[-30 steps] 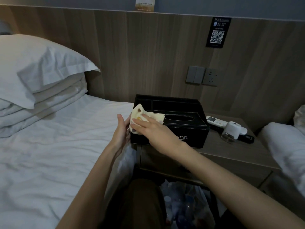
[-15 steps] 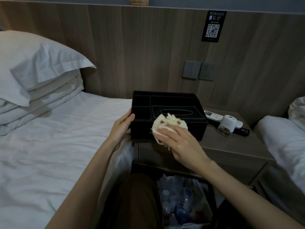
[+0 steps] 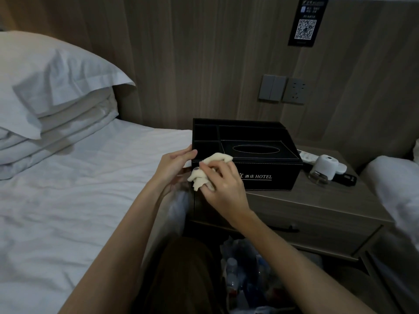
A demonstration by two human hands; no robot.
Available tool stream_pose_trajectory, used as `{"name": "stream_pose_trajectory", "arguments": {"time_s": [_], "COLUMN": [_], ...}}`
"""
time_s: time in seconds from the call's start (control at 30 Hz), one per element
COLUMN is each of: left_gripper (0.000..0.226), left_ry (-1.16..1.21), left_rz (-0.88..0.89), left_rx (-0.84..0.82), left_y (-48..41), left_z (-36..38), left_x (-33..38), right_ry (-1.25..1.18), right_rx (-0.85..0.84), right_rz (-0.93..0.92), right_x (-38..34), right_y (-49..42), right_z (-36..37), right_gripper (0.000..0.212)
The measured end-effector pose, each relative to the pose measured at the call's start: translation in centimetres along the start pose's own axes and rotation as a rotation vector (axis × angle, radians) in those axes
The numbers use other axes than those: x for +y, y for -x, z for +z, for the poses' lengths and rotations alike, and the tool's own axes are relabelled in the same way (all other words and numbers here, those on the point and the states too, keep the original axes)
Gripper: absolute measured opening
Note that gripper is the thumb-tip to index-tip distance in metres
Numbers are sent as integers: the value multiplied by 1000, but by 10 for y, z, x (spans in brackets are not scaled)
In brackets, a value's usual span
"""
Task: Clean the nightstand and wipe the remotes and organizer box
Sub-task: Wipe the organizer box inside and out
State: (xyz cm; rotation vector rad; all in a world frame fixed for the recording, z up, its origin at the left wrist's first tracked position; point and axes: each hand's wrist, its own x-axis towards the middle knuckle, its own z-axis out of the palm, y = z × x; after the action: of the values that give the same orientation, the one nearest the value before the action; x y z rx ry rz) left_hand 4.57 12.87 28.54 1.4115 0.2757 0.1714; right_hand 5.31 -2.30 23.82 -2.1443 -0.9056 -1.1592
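A black organizer box (image 3: 272, 175) with a tissue slot and the word HOTEL on its front stands on the wooden nightstand (image 3: 306, 205). My right hand (image 3: 223, 184) presses a crumpled cream cloth (image 3: 208, 166) against the box's front left corner, with its fingers curled round the cloth. My left hand (image 3: 174, 164) holds the box's left side, thumb at the top edge. A white remote (image 3: 308, 156) and a black remote (image 3: 347, 179) lie right of the box, partly hidden by a small white device.
A small white device on a clear base (image 3: 324, 169) stands over the remotes. The bed (image 3: 68, 200) with stacked pillows (image 3: 45, 91) lies to the left, another bed's cover (image 3: 399, 191) to the right. A bag of plastic bottles (image 3: 244, 275) sits below the nightstand. Wall switches (image 3: 282, 90) are behind.
My right hand has carried the cloth from the box's top left corner to the middle of its front, then back left to the front left corner. My left hand stays at the box's left side.
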Motion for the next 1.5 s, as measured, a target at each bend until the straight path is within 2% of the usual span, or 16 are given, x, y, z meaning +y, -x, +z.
{"name": "stream_pose_trajectory", "arguments": {"time_s": [0.1, 0.17, 0.4, 0.53, 0.6, 0.73, 0.8, 0.97, 1.1, 1.2, 1.3, 1.37, 1.5], "left_gripper": [26, 27, 35, 38, 38, 33, 37, 40, 36, 34, 29, 34, 39], "left_ry": [17, 5, -45, -49, -40, 26, 17, 21, 15, 13, 14, 12, 4], "left_rz": [12, 25, 54, 52, 36, -21, -45, -56, -48, -37, -28, -20, -12], "left_rx": [9, 5, 1, 2, -6, -25, -41, -52, -47, -57, -71, -84, -78], "left_y": [0, 1, 2, 4, 4, 2, 0, -2, -2, -2, -1, 0, 3], "left_z": [3, 4, 3, 3, 3, -1, -3, -5, -4, -4, -4, -4, -3], "left_x": [-2, -3, -6, -5, -4, 0, 1, 0, -1, -3, -4, -3, -3], "right_ry": [13, 14, -12, -30, -69, -64, -11, 58, 87, 92, 79, 75, 38], "right_rx": [105, 100, -140, -282, -239, 5, 103, 42, 95, 22, -115, -219, -368], "right_rz": [-15, -44, -128, -83, -80, -129, -107, -128, -180, -181, -150, -132, -88], "right_x": [-5, -5, 14, 18, 13, -3, -7, -2, 3, 9, 14, 16, 18], "right_y": [-2, -2, 23, 36, 29, -1, -21, -28, -17, -5, 14, 28, 43], "right_z": [7, 9, 12, 16, 7, -22, -25, -3, 7, 11, 13, 15, 9], "right_gripper": [21, 15, 19, 28, 27, 18, 13, 16, 17, 21, 22, 24, 40]}}
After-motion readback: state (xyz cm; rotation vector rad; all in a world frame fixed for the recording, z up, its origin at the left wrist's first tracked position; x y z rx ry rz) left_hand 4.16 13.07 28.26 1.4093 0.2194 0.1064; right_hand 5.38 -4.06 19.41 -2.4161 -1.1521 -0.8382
